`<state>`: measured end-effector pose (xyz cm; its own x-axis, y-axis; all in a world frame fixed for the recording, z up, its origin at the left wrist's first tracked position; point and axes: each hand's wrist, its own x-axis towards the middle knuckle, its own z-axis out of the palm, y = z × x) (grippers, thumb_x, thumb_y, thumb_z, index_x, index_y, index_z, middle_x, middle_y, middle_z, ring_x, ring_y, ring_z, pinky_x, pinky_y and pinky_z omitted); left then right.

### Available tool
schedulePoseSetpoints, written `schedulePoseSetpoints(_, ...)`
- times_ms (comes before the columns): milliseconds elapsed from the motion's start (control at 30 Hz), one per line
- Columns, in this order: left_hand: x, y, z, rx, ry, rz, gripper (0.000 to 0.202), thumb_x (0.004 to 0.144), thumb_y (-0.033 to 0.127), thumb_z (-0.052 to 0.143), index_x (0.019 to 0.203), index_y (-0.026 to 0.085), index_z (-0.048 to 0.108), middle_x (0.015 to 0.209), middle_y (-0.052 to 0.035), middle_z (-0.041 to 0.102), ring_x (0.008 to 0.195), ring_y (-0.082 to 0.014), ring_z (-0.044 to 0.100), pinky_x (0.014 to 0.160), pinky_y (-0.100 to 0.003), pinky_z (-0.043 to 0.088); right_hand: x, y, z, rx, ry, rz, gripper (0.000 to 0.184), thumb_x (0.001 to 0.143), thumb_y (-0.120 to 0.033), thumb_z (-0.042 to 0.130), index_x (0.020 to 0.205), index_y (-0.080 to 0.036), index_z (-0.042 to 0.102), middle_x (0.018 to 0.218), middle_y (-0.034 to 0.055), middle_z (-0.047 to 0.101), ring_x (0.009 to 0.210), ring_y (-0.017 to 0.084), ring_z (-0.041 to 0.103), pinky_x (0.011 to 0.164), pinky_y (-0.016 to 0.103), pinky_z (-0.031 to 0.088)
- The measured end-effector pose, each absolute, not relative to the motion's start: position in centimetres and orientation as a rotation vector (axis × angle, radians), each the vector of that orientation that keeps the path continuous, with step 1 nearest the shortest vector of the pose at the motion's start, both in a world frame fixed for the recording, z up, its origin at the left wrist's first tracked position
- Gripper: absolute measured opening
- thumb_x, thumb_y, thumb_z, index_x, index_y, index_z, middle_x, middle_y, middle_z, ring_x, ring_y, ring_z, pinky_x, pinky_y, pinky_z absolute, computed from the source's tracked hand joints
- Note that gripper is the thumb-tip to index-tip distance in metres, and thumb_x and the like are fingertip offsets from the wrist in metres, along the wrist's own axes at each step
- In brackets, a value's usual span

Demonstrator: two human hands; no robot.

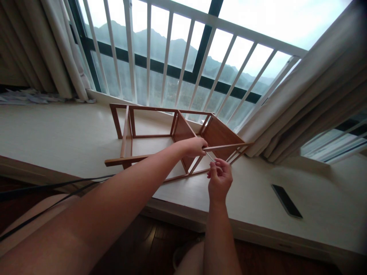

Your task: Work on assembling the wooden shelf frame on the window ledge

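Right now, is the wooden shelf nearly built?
Looks mostly built: the wooden frame lies on its side on the window ledge, its rails and panels joined. In hand: the left hand grips a rail while the right hand works a thin metal tool there. Standing it upright looks left.

No text, label, brand, number or sign can be read anywhere in the head view.
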<state>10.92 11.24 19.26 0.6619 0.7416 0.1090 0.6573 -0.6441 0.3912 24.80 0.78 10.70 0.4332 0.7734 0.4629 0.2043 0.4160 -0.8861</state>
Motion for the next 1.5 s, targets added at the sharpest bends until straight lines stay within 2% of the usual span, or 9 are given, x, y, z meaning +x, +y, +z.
schedulePoseSetpoints(167,10.87,11.27,19.23,2.551,1.108,0.387,0.015,0.08,0.03,0.062,0.083,0.017,0.068,0.078,-0.0031,0.067,0.069,-0.0156,0.057,0.058,-0.026,0.037,24.7,0.89,10.56,-1.139,-1.124,0.397,0.028,0.085,-0.043,0.067,0.094,-0.017,0.065,0.067,-0.0034,0.059,0.05,0.009,0.052,0.049,0.023,0.043)
schedulePoseSetpoints(367,10.84,11.19,19.36,2.577,1.103,0.362,0.018,0.08,0.031,0.06,0.086,0.017,0.07,0.086,-0.0055,0.07,0.076,-0.0178,0.06,0.063,-0.027,0.041,24.43,1.07,10.59,-1.146,-1.103,0.377,0.028,0.087,-0.044,0.065,0.093,-0.017,0.064,0.071,-0.002,0.061,0.05,0.009,0.053,0.05,0.024,0.043)
schedulePoseSetpoints(767,10.81,11.18,19.3,2.568,1.118,0.369,0.018,0.08,0.031,0.06,0.086,0.017,0.07,0.081,-0.0045,0.069,0.072,-0.0171,0.059,0.061,-0.027,0.039,25.05,0.92,10.86,-1.128,-1.107,0.309,0.025,0.089,-0.041,0.062,0.095,-0.017,0.061,0.067,-0.0027,0.058,0.054,0.011,0.056,0.05,0.024,0.045)
schedulePoseSetpoints(933,10.86,11.25,19.23,2.602,1.098,0.36,0.019,0.081,0.032,0.06,0.087,0.017,0.07,0.087,-0.0057,0.07,0.076,-0.018,0.059,0.064,-0.027,0.04,25.04,1.05,10.7,-1.135,-1.118,0.314,0.025,0.088,-0.041,0.064,0.096,-0.017,0.063,0.064,-0.0028,0.058,0.053,0.012,0.056,0.047,0.023,0.044)
schedulePoseSetpoints(1500,10.9,11.46,19.13,2.601,1.093,0.385,0.015,0.079,0.03,0.061,0.081,0.017,0.067,0.081,-0.0053,0.068,0.071,-0.0173,0.057,0.061,-0.028,0.038,24.58,1.56,10.57,-1.105,-1.103,0.362,0.024,0.088,-0.04,0.064,0.095,-0.017,0.063,0.083,0.0037,0.07,0.057,0.011,0.059,0.048,0.023,0.046)
